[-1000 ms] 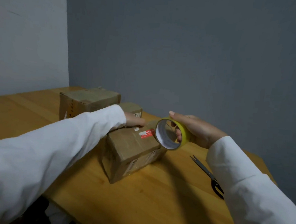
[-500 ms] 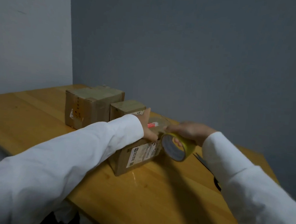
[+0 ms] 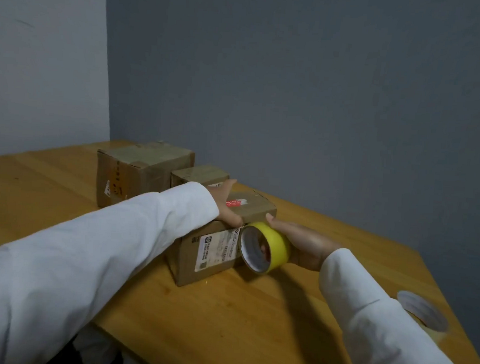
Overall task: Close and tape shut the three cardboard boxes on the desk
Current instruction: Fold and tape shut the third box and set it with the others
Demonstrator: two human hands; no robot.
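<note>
1. At six o'clock from the two boxes at the back, the nearest cardboard box (image 3: 223, 245) sits mid-desk, its flaps down; I judge this is the one being taped now.
2. My left hand (image 3: 227, 206) lies flat on the lid with fingers straight, pressing the flaps shut. I would keep that pressure on, right over the seam, so the flaps cannot spring up.
3. My right hand (image 3: 302, 249) grips the yellow tape roll (image 3: 265, 248), fingers through the core and thumb over the top, at three o'clock from the box's labelled side face and touching or nearly touching it.
4. I cannot tell whether a strip already runs from the roll to the cardboard; the tape is too thin to see. I would check that the free end is stuck down before pulling.
5. To do it well, I would draw the roll down the side in line with the seam, keeping it taut, then rub the strip flat.
6. Risk, as I judge it: a light box may slide on the wooden desk (image 3: 253, 317) if the pull beats the left hand's hold.
7. A second tape roll (image 3: 422, 314) lies at four o'clock, near the desk edge; the large box (image 3: 138, 172) and small box (image 3: 200, 175) stand at eleven o'clock, flaps down.
</note>
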